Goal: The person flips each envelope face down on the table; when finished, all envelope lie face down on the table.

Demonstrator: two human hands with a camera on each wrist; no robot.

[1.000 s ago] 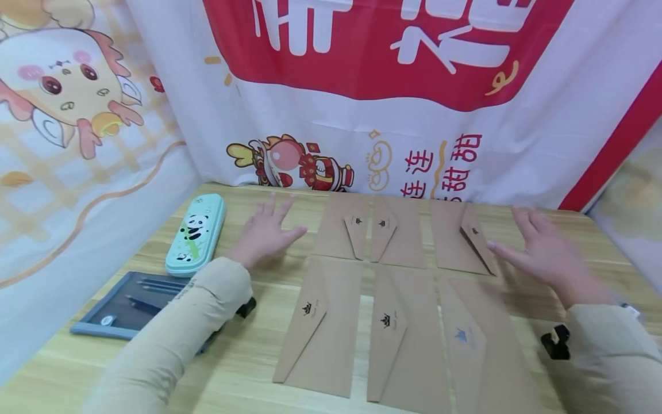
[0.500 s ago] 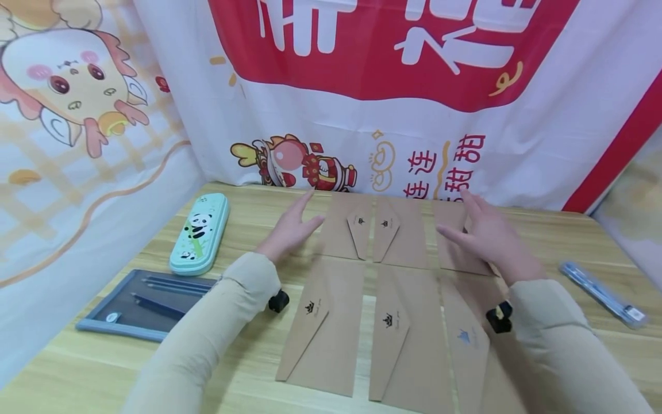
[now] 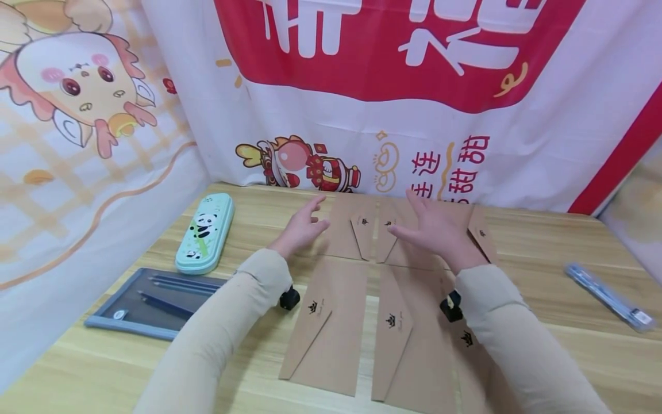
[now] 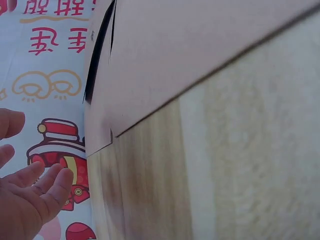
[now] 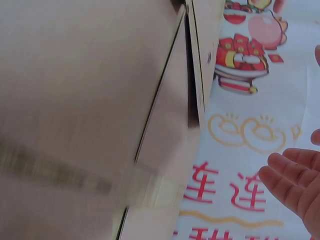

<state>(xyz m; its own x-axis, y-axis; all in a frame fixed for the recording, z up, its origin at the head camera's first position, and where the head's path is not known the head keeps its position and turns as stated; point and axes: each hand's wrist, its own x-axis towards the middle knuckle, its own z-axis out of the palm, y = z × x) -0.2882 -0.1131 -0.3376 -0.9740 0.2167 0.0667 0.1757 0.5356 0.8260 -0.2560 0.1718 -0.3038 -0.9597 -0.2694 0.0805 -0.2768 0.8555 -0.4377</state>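
Brown paper envelopes with pointed flaps and crown prints lie in two rows on the wooden table. My left hand [image 3: 302, 229], its fingers relaxed, hovers beside the back left envelope [image 3: 341, 236] and holds nothing. Over the back row, my right hand [image 3: 437, 231] is spread and bare, partly covering the back middle envelope [image 3: 384, 244] and the back right envelope [image 3: 483, 230]. In front lie the front left envelope [image 3: 338, 339], the front middle envelope [image 3: 426, 356] and the front right envelope [image 3: 468, 368], the last partly hidden by my right sleeve. Both wrist views show fingers apart from the paper.
A mint panda pencil case [image 3: 207, 233] stands at the left. Nearer me is a dark mesh zip pouch [image 3: 129, 305] with pencils, partly under my left sleeve. A slim light-blue packet [image 3: 610, 296] lies at the right. A printed cloth [image 3: 331, 123] hangs behind the table [image 3: 569, 253].
My right hand has swept left from beyond the right envelopes to above the back middle one. My left hand has shifted right, toward the back left envelope. The envelopes stay in place.
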